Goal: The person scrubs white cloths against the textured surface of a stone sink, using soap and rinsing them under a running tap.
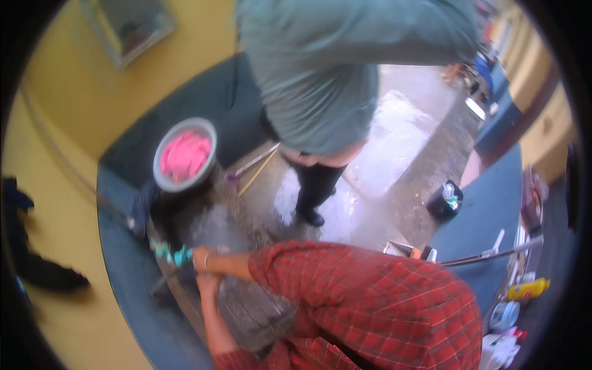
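Note:
A twisted teal cloth [182, 256] stretches left from my right hand [202, 260], which is closed around its near end and has a bracelet at the wrist. Just below, my left hand [208, 280] presses close against the right one; its fingers are blurred, and what it grips cannot be made out. Both hands are over the wet floor beside the low blue wall. Beyond them stands a grey round tub [212, 162] with pink cloth [186, 155] inside.
A person [319, 92] in a grey-green top and dark boots bends just ahead on the wet concrete floor [397, 134]. A yellow stick [259, 172] lies behind the tub. At right are a black bin [434, 206], a long-handled tool [495, 255] and a yellow bottle [528, 288].

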